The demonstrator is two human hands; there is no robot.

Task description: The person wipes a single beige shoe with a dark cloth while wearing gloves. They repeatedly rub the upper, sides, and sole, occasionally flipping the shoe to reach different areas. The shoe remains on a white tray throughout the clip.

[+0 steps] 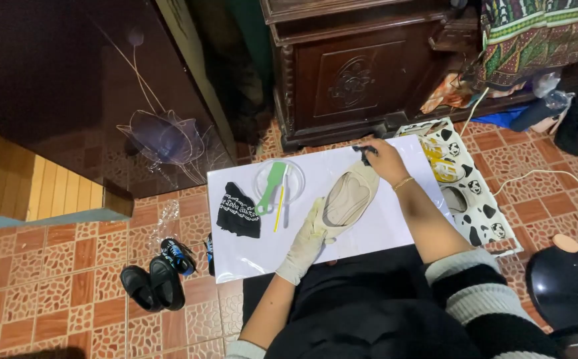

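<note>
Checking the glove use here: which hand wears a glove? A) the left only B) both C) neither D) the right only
A: the left hand wears a pale glove as it holds the shoe, while the right hand is bare, with a bracelet at the wrist.

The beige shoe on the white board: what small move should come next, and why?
Probably bring the small dark tool down onto the shoe: the right hand holds it just past the toe, while the gloved left hand grips the heel, steadying the shoe.
</note>
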